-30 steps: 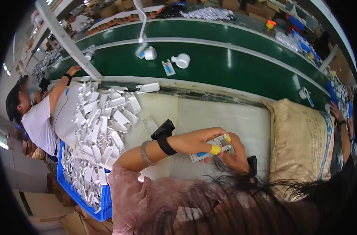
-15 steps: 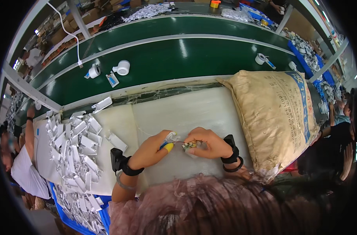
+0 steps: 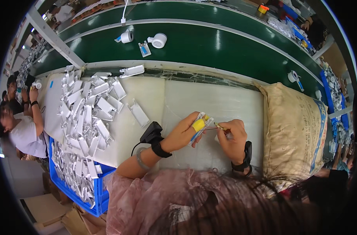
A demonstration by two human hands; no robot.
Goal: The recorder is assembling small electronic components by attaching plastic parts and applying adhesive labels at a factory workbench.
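Casing (image 3: 201, 131), slim wht plastic, clamped in L hand (image 3: 183, 131); R hand (image 3: 232, 140), apart, pinches sm board (image 3: 220, 125) w/ thin red wire (image 3: 211, 128).

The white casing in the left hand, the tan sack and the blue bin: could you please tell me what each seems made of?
White casing in the left hand: likely hard moulded plastic, smooth, with thin, crisp edges.
Tan sack: paper or woven plastic, matt and creased; the look leaves it open.
Blue bin: probably rigid plastic, evenly coloured, with stiff walls.

Smooth plastic held casing (image 3: 204, 125), glossy belt (image 3: 194, 46)
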